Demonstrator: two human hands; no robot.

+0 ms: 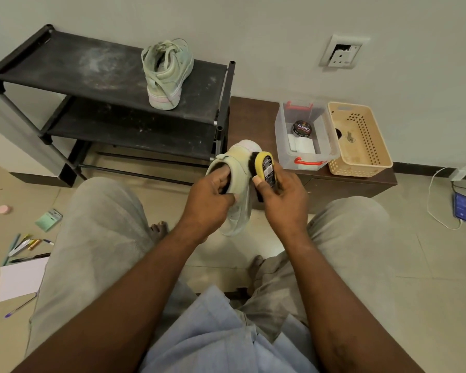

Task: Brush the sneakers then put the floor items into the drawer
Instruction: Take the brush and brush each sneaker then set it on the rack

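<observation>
While under the yellow brush [264, 160], a pale, grubby sneaker [240, 175].

held sneaker [240, 170]: pale green, soiled, lifted at frame centre;
brush [264, 164]: yellow back, dark bristles against held sneaker;
second sneaker [167, 74]: upright, upper centre;
pens [27, 243], paper [22, 281]: floor, lower left

The shoe brush [266, 164] has a glossy yellow plastic back; the sneaker [238, 164] looks matt. Shoe rack [92, 76]: dusty black cloth on metal tubes. Storage box [280, 146]: clear plastic.
</observation>
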